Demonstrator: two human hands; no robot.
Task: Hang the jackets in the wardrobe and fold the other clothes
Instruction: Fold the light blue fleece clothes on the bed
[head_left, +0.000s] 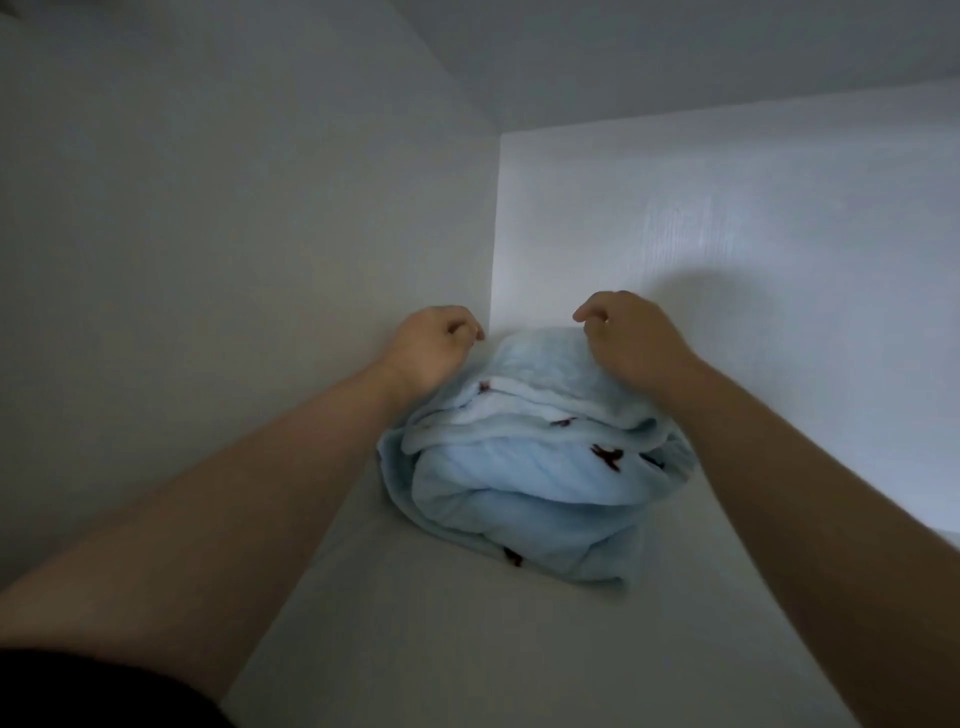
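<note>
Your folded light-blue fleece (535, 467) already sits on the wardrobe shelf (467, 649), right between your hands. Left hand (431, 345) is loosely curled beside it, gripping nothing; right hand (628, 338) rests curled on top. No jackets in sight, so can't judge those.

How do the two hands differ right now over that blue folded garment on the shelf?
The left hand sits beside the light blue folded garment, at its far left edge near the wardrobe side wall; the right hand rests on top of the garment's far end. The left hand's fingers curl tighter; the right hand's look looser. Both are knuckles-up with bare forearms, and neither clearly grips the fabric.
</note>
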